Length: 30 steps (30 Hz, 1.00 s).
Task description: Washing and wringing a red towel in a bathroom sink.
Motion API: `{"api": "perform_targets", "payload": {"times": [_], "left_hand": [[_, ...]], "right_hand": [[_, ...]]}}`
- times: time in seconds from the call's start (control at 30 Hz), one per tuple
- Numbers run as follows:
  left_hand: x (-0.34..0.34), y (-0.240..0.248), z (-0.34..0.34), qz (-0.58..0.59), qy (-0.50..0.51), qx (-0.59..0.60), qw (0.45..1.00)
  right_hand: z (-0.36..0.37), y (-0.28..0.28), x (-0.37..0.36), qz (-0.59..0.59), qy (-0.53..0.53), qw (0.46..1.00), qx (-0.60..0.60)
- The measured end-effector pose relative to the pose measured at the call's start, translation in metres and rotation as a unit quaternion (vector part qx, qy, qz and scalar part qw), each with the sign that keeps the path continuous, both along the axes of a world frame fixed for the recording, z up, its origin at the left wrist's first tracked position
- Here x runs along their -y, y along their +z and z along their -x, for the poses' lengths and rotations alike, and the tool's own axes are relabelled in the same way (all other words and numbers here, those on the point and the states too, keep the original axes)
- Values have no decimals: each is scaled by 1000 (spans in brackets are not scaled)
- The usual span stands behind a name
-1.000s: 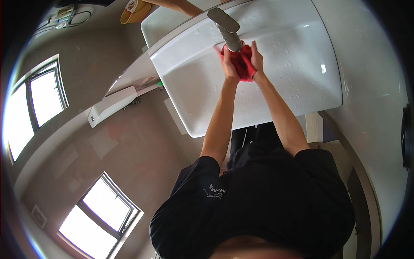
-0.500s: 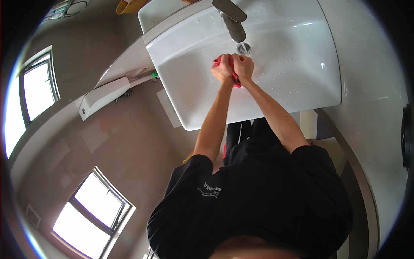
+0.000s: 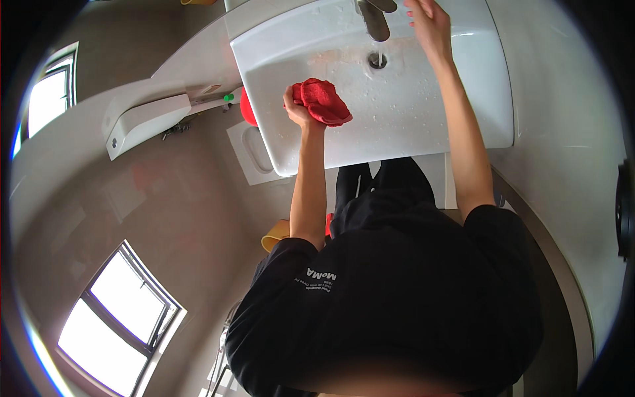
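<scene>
My left hand (image 3: 301,112) grips a crumpled red cloth (image 3: 322,102) over the left part of the white sink (image 3: 410,142). Part of the cloth hangs out to the right of the fingers. Reaching up at the frame's top edge, my right hand (image 3: 433,30) is just right of the metal faucet (image 3: 376,23). Its fingers look apart with nothing between them, though their tips run close to the edge of the view. A thin stream of water falls from the spout into the round drain (image 3: 378,61).
Left of the sink are a white toilet tank (image 3: 149,122), a red object (image 3: 249,109) and a squat pan (image 3: 259,149) in the floor. A yellow bin (image 3: 276,233) stands lower down. A pale wall (image 3: 562,152) borders the sink's right side.
My hands, together on the red cloth near the drain before, are now apart. The left has carried the cloth leftward, where it has spread out; the right has let go and moved up beside the faucet.
</scene>
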<state>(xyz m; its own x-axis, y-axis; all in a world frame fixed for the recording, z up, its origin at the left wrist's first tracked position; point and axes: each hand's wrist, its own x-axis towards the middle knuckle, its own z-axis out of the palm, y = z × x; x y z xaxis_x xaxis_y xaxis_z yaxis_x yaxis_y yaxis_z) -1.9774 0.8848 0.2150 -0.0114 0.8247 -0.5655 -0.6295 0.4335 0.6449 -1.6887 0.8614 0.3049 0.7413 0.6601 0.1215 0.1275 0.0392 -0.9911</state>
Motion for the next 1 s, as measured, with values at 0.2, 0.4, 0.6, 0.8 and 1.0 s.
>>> {"api": "perform_targets", "payload": {"times": [0.2,0.4,0.6,0.8,1.0], "left_hand": [[5,3,18,-49,19,69,996],[10,23,27,-59,23,83,995],[16,35,31,-47,13,108,993],[12,25,39,-40,13,102,994],[16,19,18,-20,-4,85,996]], "right_hand": [[4,0,-12,54,39,998,-1],[-9,-22,-16,46,85,992,-75],[-24,-27,-12,130,78,987,-50],[-11,-22,-15,103,56,990,-74],[-6,-16,-11,80,53,993,-72]]}}
